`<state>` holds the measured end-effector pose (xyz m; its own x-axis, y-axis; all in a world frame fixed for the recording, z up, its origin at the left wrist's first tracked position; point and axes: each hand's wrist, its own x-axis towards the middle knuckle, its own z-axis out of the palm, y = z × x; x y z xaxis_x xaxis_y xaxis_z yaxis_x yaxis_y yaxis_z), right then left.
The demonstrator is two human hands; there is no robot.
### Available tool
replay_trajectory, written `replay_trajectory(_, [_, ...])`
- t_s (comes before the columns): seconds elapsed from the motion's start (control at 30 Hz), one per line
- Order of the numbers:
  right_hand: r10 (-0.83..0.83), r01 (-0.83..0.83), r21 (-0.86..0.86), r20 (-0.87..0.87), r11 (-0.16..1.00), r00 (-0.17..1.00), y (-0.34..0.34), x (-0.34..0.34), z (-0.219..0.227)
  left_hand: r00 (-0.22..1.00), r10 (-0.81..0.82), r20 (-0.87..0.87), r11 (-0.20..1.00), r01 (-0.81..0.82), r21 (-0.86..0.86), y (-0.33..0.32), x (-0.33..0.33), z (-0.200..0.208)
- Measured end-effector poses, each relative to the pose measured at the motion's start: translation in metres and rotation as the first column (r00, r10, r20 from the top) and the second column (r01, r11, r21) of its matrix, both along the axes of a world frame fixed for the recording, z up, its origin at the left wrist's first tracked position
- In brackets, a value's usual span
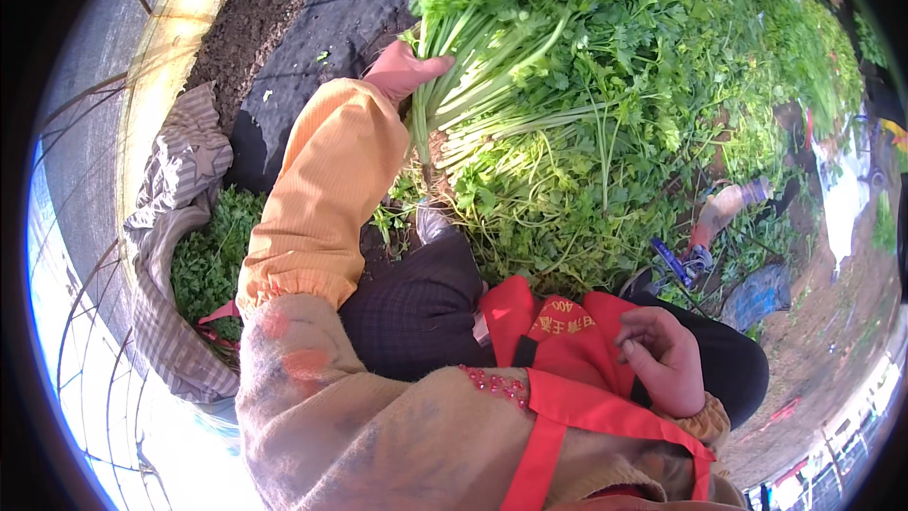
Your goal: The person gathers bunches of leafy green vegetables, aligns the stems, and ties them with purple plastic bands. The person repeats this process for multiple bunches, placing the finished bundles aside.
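Note:
My left hand [405, 71], its arm in an orange sleeve cover, reaches out to the left side of a large celery heap. Its fingers are closed around the lower stalks of a celery bunch [463, 71], whose leaves fan up and to the right. The fingers behind the stalks are hidden. My right hand [665, 360] hovers over the red apron [591, 336] on my lap. Its fingers are loosely curled, and I see nothing between them and the thumb. More celery [615, 151] with long pale stalks and leafy tops lies piled in front of my knees.
Dark ground sheeting [303, 47] lies left of the heap, beside bare soil [255, 14]. A striped cloth [184, 156] partly surrounds more greens [218, 251] at my left. Right of the heap are a blue-handled tool [673, 263] and a bluish flat piece [759, 298].

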<state>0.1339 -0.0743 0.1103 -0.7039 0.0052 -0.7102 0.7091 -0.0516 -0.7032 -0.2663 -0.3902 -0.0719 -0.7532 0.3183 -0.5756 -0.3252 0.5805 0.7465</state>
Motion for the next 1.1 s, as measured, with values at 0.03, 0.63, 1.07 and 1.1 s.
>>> replay_trajectory(0.03, [0.000, 0.000, 0.001, 0.001, 1.000, 1.000, -0.001, 0.001, 0.001, 0.985, 0.086, 0.152, 0.986, -0.107, 0.131, -0.001, 0.005, -0.003])
replay_trajectory(0.63, [-0.287, 0.295, -0.253, 0.069, 0.921, 0.955, -0.055, -0.095, -0.124, 0.752, -0.098, 0.652, 0.756, -0.370, 0.540, 0.042, 0.081, -0.019])
replay_trajectory(1.07, [-0.289, 0.384, -0.602, 0.252, 0.700, 0.923, -0.092, -0.173, -0.197, 0.875, -0.410, -0.255, 0.911, 0.379, -0.165, 0.073, 0.101, 0.012])
replay_trajectory(1.1, [-0.326, 0.404, -0.643, 0.245, 0.650, 0.913, -0.095, -0.176, -0.181, 0.958, -0.238, -0.159, 0.971, 0.230, -0.066, 0.065, 0.093, 0.012])
